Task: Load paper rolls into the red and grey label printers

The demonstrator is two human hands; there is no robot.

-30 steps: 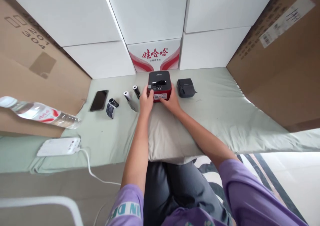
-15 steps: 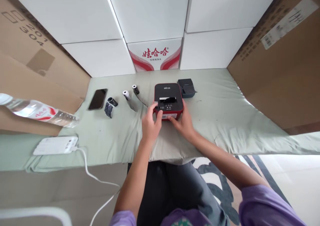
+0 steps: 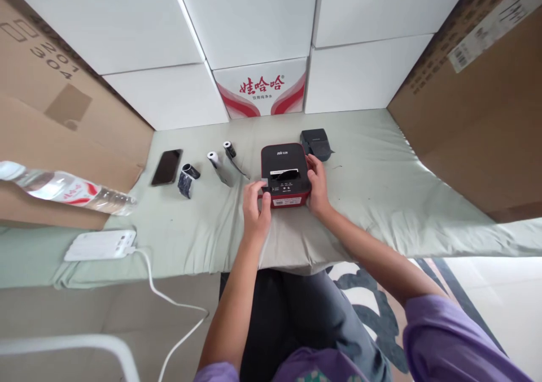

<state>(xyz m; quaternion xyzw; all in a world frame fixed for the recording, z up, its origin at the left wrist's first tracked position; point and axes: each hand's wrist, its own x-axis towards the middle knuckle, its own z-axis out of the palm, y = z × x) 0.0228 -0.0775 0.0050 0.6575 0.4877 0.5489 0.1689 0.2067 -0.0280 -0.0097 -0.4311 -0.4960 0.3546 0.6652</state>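
Here, L hand point(image 3: 256, 210) & R hand point(image 3: 318, 189), both half-curled, touch opp. sides of red-black printer point(image 3: 284, 163) (pinching or not, can't tell), which sits on green cloth point(image 3: 381, 190) nr. small dark device point(image 3: 315, 144).

A boxy black-and-red device point(image 3: 286, 174) is seen just R of frame ctr, stood upright, w/ its front turned to the btm of the frame. The top is finished in black w/ rounded corners, edged in red; pale lettering is printed near its upper edge. A dark oblong recess point(image 3: 288, 175) is set mid-top, w/ a white strip along it. Small icons are marked below. A white label is stuck on the red front. Lid appears closed, tho can't be confirmed at this res.
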